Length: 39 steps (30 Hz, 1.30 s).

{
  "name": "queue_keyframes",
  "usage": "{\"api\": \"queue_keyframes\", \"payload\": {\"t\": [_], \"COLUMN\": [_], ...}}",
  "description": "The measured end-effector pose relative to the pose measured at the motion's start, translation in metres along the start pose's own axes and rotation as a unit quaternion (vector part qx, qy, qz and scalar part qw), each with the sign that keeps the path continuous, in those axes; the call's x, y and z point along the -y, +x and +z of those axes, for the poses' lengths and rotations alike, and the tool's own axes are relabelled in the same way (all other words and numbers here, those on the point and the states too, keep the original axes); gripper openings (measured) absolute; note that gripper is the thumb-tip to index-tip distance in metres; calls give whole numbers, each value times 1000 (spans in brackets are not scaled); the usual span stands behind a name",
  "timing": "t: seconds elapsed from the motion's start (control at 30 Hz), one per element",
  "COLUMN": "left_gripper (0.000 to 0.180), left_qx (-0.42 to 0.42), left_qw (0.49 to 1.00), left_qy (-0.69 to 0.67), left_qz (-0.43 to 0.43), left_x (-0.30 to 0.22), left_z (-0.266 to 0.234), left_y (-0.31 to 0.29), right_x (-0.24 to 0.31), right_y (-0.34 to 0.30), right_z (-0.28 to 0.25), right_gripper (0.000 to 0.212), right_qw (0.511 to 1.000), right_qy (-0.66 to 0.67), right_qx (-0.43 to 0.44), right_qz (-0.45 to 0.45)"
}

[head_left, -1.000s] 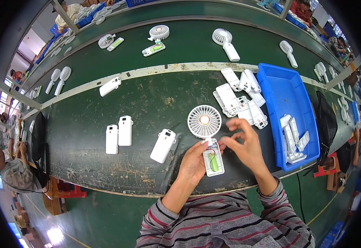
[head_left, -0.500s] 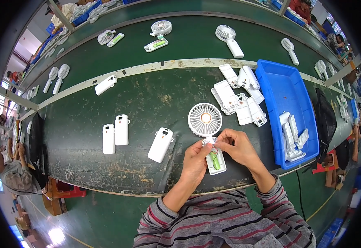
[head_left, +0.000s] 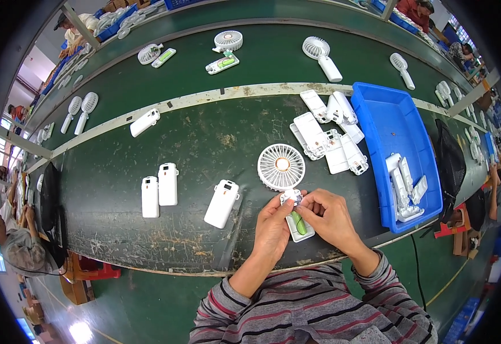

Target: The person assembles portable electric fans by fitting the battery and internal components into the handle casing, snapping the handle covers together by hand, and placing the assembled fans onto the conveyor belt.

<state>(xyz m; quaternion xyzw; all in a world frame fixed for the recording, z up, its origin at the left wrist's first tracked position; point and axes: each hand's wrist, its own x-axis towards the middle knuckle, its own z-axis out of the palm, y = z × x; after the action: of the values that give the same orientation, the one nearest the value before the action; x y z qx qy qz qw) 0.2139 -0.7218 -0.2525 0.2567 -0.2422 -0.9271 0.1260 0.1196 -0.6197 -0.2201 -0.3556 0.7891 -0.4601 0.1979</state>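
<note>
Working with both hands close together at the table's near edge, I now have my right hand (head_left: 331, 215) down at the fan handle; a second ago it was lifted off to the right with fingers spread. Half a second ago its fingertips were already there, and the left has stayed at the handle throughout.

My left hand (head_left: 270, 229) is clamped on the left side of the open white plastic handle shell (head_left: 304, 237), thumb near its top end. My right fingers are curled, thumb and fingertips drawn close over the shell's upper right part; I cannot tell whether they pinch anything, since they hide it. The shell is tilted slightly, its lower end toward me, a green cylindrical battery (head_left: 301, 226) lying inside, partly covered by my right thumb.

Just beyond the shell's top end is the round white slatted fan head (head_left: 281, 166) with an orange-ringed hub. Left of my hands, a white rounded-rectangular plastic case (head_left: 221, 204) lies on the dark green scuffed table (head_left: 118, 229). To the right stands a blue plastic tray (head_left: 385, 114), white parts at its near end. Beside it lies a cluster of open white plastic shells (head_left: 337, 152). Past the pale rail (head_left: 204, 96), more white handheld fans (head_left: 317, 48) lie spaced out.
</note>
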Motion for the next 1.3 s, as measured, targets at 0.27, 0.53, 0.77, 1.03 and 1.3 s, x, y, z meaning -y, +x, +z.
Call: {"api": "queue_keyframes", "payload": {"t": [0.27, 0.53, 0.77, 1.03, 1.3], "left_gripper": [28, 26, 20, 23, 22], "left_qx": [-13, -14, -46, -54, -59], "left_qw": [1000, 1000, 999, 997, 995], "left_qy": [-17, -8, -7, -50, -74], "left_qz": [0, 13, 12, -17, -18], "left_x": [3, 4, 5, 1, -1], "left_z": [3, 2, 0, 7, 9], "left_y": [-2, 0, 2, 1, 1], "right_x": [2, 6, -2, 0, -16], "right_y": [5, 16, 33, 78, 83], "right_z": [-5, -7, -14, -39, -41], "right_gripper": [15, 18, 21, 33, 41], "right_qw": [995, 988, 988, 971, 955], "right_qy": [-15, -145, -104, -217, -268], "right_qx": [37, 7, 116, -8, 12], "right_qz": [96, 61, 12, -97, -123]}}
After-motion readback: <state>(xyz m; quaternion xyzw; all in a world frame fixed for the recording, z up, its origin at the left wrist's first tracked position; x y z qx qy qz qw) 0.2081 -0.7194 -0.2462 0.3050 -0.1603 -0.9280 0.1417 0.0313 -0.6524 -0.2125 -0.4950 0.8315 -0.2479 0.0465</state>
